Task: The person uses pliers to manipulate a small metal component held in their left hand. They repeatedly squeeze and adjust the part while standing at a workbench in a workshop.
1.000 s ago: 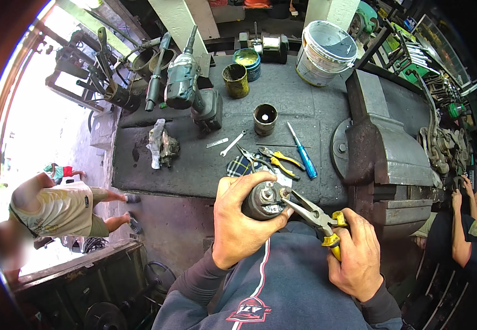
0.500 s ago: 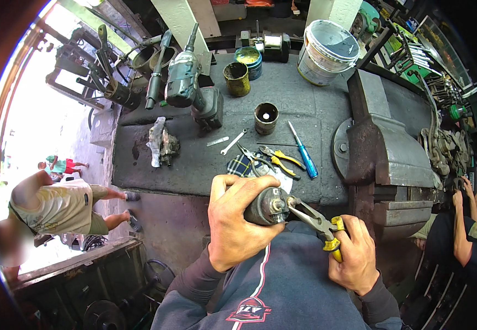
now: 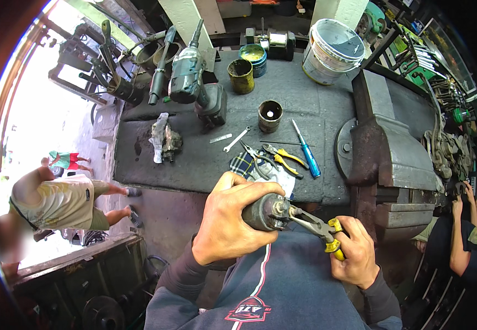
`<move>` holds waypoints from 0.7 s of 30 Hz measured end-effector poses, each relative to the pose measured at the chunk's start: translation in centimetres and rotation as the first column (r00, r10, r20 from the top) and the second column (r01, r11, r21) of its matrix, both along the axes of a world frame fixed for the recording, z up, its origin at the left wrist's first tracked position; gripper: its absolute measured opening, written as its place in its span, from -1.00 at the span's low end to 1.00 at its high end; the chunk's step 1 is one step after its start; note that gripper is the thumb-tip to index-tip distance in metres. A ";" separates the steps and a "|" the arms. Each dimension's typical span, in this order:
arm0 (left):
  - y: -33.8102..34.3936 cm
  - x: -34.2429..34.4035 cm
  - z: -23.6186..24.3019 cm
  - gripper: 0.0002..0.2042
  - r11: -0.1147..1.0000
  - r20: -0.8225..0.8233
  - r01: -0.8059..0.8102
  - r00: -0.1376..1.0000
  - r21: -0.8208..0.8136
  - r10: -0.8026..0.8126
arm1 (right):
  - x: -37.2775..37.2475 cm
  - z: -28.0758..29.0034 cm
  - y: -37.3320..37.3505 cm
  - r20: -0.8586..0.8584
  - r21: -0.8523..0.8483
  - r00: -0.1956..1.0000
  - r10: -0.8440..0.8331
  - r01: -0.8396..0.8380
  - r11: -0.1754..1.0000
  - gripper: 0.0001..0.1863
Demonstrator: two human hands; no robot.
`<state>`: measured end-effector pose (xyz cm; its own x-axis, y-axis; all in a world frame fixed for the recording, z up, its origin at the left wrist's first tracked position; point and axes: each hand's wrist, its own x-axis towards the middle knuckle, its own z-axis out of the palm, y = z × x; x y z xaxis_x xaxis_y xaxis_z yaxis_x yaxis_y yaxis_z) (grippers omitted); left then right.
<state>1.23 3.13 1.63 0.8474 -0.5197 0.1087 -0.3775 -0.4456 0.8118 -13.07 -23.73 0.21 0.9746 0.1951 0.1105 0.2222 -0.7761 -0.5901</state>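
My left hand (image 3: pixel 228 221) is wrapped round a dark cylindrical metal part (image 3: pixel 260 213) with terminal studs on its end, which looks like a starter solenoid. Yellow-handled long-nose pliers (image 3: pixel 314 224) are gripped in my right hand (image 3: pixel 357 250). Their jaws meet a small stud or nut on the right side of the part's end face; whether they clamp it I cannot tell. Both hands are in front of my body, just off the bench's near edge. Behind them on the bench lie a checked cloth (image 3: pixel 239 166), yellow-handled cutters (image 3: pixel 285 158) and a blue screwdriver (image 3: pixel 307 153).
A large bench vise (image 3: pixel 398 151) stands at the right. On the dark workbench (image 3: pixel 194 173) are a cordless impact wrench (image 3: pixel 186 77), a spanner (image 3: pixel 237 139), small cans (image 3: pixel 241 77) and a white bucket (image 3: pixel 332 52). People (image 3: pixel 65 203) are at the left and far right.
My left hand has shifted slightly left, with the cylindrical part tilted a little. The pliers stay at its stud. The bench appears slightly moved in view as my head shifts.
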 end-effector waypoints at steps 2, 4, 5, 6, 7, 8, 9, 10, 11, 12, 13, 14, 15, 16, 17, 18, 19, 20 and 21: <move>0.1 0.2 0.2 -0.45 1.000 -0.031 0.018 0.999 -0.003 -0.018 | 0.1 0.0 -0.2 0.003 -0.011 1.000 0.007 -0.007 1.000 -0.65; 0.3 0.3 0.3 -0.45 0.999 -0.054 0.035 0.998 -0.001 -0.035 | 0.3 -0.1 -0.3 0.006 -0.009 1.000 0.023 -0.023 1.000 -0.65; 0.4 0.4 0.2 -0.45 0.999 -0.062 0.044 0.997 0.002 -0.044 | 0.4 -0.1 -0.4 0.008 -0.008 0.999 0.031 -0.031 0.999 -0.64; 0.4 0.4 0.1 -0.45 0.999 -0.069 0.055 0.996 0.004 -0.054 | 0.4 -0.2 -0.5 0.008 -0.013 0.999 0.037 -0.037 0.999 -0.64; 0.5 0.5 0.0 -0.45 0.998 -0.082 0.070 0.994 0.000 -0.070 | 0.4 -0.2 -0.6 0.007 -0.019 0.999 0.042 -0.042 0.999 -0.64; 0.6 0.6 0.1 -0.44 0.997 -0.095 0.083 0.992 -0.002 -0.082 | 0.4 -0.3 -0.7 0.007 -0.022 0.999 0.051 -0.051 0.998 -0.64; 0.7 0.6 0.1 -0.44 0.995 -0.108 0.095 0.990 -0.005 -0.095 | 0.4 -0.4 -0.8 0.007 -0.021 0.998 0.057 -0.057 0.998 -0.64; 0.7 0.7 0.2 -0.44 0.994 -0.128 0.106 0.986 -0.006 -0.106 | 0.4 -0.4 -0.9 0.007 -0.019 0.998 0.062 -0.062 0.998 -0.64; 0.8 0.7 0.3 -0.44 0.993 -0.148 0.115 0.982 -0.008 -0.115 | 0.5 -0.5 -1.0 0.007 -0.018 0.998 0.068 -0.068 0.998 -0.64; 0.8 0.8 0.3 -0.44 0.992 -0.168 0.125 0.978 -0.010 -0.125 | 0.6 -0.5 -1.0 0.013 -0.015 0.997 0.075 -0.075 0.997 -0.64; 0.9 0.9 0.3 -0.44 0.990 -0.174 0.139 0.975 -0.008 -0.138 | 0.7 -0.5 -1.1 0.019 -0.013 0.996 0.082 -0.081 0.997 -0.65; 1.0 0.9 0.2 -0.43 0.988 -0.181 0.152 0.972 -0.006 -0.150 | 0.8 -0.5 -1.1 0.024 -0.010 0.996 0.090 -0.090 0.996 -0.65; 1.1 1.0 0.2 -0.43 0.986 -0.188 0.164 0.969 -0.005 -0.162 | 0.8 -0.5 -1.1 0.027 -0.010 0.995 0.092 -0.092 0.996 -0.66; 1.1 1.1 0.3 -0.43 0.985 -0.201 0.173 0.965 -0.007 -0.171 | 0.9 -0.5 -1.1 0.029 -0.010 0.995 0.095 -0.095 0.995 -0.66; 1.2 1.3 0.4 -0.44 0.984 -0.215 0.180 0.960 -0.010 -0.178 | 0.9 -0.6 -1.1 0.031 -0.009 0.995 0.099 -0.098 0.995 -0.67; 1.3 1.4 0.5 -0.44 0.982 -0.228 0.187 0.956 -0.012 -0.185 | 1.0 -0.6 -1.1 0.034 -0.006 0.994 0.104 -0.104 0.995 -0.68; 1.3 1.6 0.5 -0.44 0.979 -0.238 0.205 0.950 -0.017 -0.203 | 1.1 -0.6 -1.1 0.037 -0.004 0.993 0.109 -0.109 0.994 -0.69; 1.4 1.8 0.4 -0.43 0.974 -0.248 0.224 0.943 -0.024 -0.223 | 1.2 -0.6 -1.1 0.040 -0.002 0.993 0.114 -0.114 0.994 -0.70; 1.5 2.0 0.4 -0.43 0.970 -0.258 0.243 0.935 -0.031 -0.243 | 1.2 -0.7 -1.2 0.019 0.001 0.992 0.122 -0.122 0.993 -0.68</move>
<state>3.20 4.62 2.02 0.6942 -0.7131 -0.0973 -0.2526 -0.3681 0.8948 -11.87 -24.93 -0.48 0.9412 0.3123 0.1289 0.3263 -0.7415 -0.5863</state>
